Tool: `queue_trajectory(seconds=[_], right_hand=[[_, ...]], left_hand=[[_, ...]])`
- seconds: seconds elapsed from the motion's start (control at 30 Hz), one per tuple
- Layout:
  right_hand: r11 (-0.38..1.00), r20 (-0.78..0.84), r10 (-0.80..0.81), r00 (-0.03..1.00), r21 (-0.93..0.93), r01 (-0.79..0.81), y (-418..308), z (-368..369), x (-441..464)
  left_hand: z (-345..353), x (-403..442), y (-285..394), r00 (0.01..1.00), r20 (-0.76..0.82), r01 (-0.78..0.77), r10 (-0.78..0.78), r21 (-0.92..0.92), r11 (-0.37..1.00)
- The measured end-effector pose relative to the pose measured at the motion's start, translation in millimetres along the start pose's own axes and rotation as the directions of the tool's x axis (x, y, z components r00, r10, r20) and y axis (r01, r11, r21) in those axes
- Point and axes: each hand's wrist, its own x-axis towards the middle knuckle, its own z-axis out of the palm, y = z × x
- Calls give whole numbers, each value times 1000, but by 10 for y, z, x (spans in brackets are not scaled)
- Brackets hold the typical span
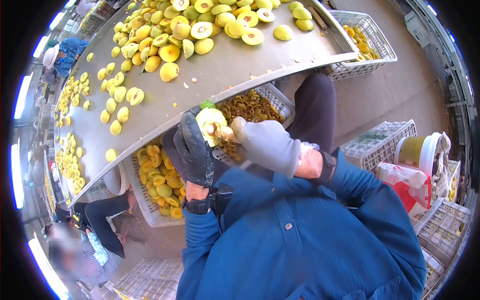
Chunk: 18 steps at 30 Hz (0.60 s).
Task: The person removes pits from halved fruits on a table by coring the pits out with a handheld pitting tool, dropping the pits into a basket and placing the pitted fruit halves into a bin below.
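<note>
A dark, wet-looking glove covers my left hand (194,150), whose fingers are wrapped round the side of a halved yellow-green fruit (211,125). The cut face with its brown centre is turned up. My right hand (267,145), in a pale grey glove, is closed at the fruit's right side on a short light-brown piece (228,134), perhaps a tool handle, whose tip meets the centre. Both hands are just below the metal table's edge, above a crate of brown pits and scraps (250,106).
Many halved fruits (170,52) lie on the metal table (215,75). A crate of yellow halves (162,182) stands at my left, another crate (362,42) at the upper right. Buckets (417,150) and crates are at the right. Other people (97,255) are at the left.
</note>
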Motion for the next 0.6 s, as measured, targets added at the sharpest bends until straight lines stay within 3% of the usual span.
queue_trajectory(seconds=[0.2,0.33,0.37,0.43,0.5,0.53,0.57,0.6], right_hand=[[998,106,-42,993,-36,46,100,-78,69],[995,243,-3,970,-96,27,121,-217,135],[993,231,-15,973,-111,42,132,-209,148],[999,124,-36,992,5,35,143,-137,133],[988,13,-28,1000,151,26,109,10,125],[943,93,70,993,318,-96,-28,-74,87],[882,46,49,998,468,-65,-6,91,45],[795,3,39,999,606,-33,-35,164,27]], left_hand=[[-357,-346,-202,978,206,-32,17,70,997],[-607,-186,-103,888,461,-127,9,224,966],[-455,-40,0,868,442,-359,225,245,901],[-123,103,171,863,334,-454,379,185,871],[109,127,216,963,161,-216,217,-24,976],[204,143,227,989,90,-100,114,-144,984],[268,139,221,1000,30,16,-8,-270,963],[264,142,190,998,46,47,-35,-277,960]])
